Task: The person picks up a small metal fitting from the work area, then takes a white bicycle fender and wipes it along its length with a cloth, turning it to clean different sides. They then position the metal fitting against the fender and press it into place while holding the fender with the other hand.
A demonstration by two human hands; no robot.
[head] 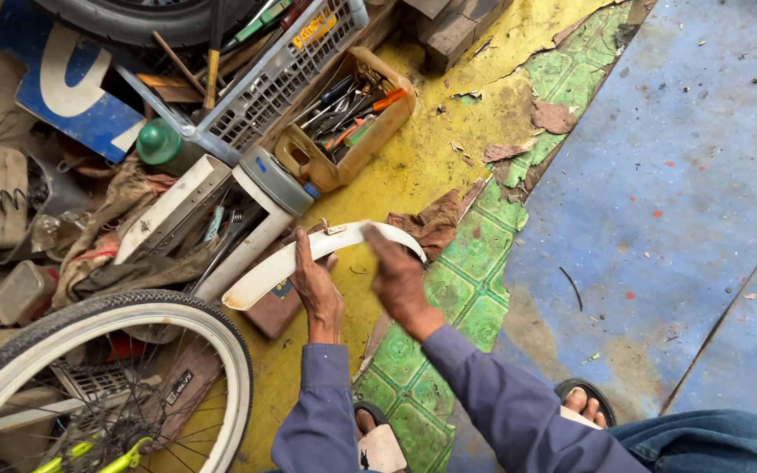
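1. Purple sleeves are coming in closest to the camera from the bottom edge, with two sandalled feet [484, 420] and a blue-jeaned knee poking into the lower right.

2. Both hands are working on a white curved bike mudguard [308, 256], holding it up above the floor, just past the wheel.

3. Left hand [319, 293] is gripping the mudguard from below around its middle, fingers curled up over the edge, so it's clamped on it.

4. Right hand [399, 278] is sitting on the right-hand part of the curve, fingers folded down over the top. It's a bit motion-blurred, so I'm guessing it's pressing or rubbing along it, but it's definitely on the mudguard.

5. Progress-wise: the mudguard is hanging loose in the hands, not mounted on anything. A small metal bracket is showing on top of it. The bicycle wheel [107, 368] with its white rim is lying separate at lower left, so any fitting is looking not yet done.

6. Around it: a tan plastic tool caddy [343, 123] full of screwdrivers and pliers, a grey wire basket [265, 83] of tools, a green can [159, 144], rags, and a peeling yellow-and-green floor [449, 254].
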